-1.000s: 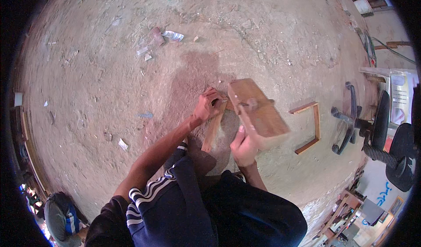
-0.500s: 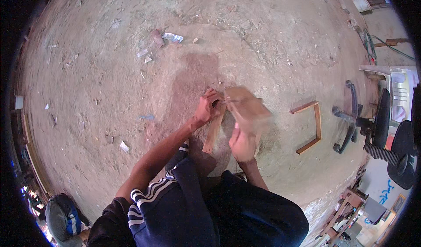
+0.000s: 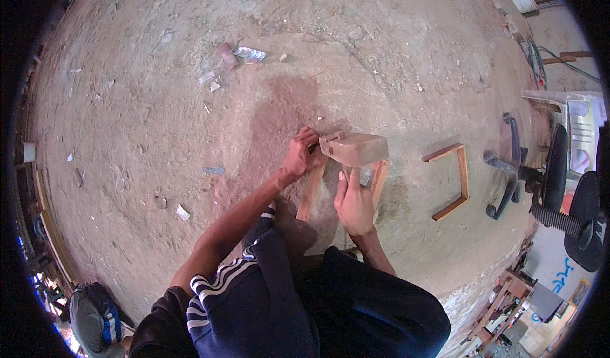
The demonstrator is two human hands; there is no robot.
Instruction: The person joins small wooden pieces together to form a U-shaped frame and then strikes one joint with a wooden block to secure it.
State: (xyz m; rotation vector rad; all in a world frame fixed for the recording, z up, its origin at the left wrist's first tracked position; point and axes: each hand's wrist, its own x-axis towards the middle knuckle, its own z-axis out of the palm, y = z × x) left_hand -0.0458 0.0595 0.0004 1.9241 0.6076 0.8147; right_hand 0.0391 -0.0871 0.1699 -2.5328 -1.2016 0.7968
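My right hand (image 3: 356,208) is wrapped round the handle of a wooden mallet (image 3: 359,148), a thick block head on a short handle. The mallet head lies over the far side of a small wooden frame and hides most of it. Two strips show: the left side of the wooden frame (image 3: 311,196) and its right side, both running toward me. At the far left corner my left hand (image 3: 301,156) is closed, fingers curled on the frame right beside the mallet face. Whether a nail is between those fingers is hidden.
A second, three-sided wooden frame (image 3: 464,180) lies to the right on the dirt floor (image 3: 159,103). Beyond it is a tipped-over office chair (image 3: 513,167). Scraps and a silvery wrapper (image 3: 250,54) lie farther off. A backpack (image 3: 95,320) is at the lower left.
The mallet, blurred and tilted before, has turned level and come against the frame's far corner by my left hand. My left hand has stayed in place.
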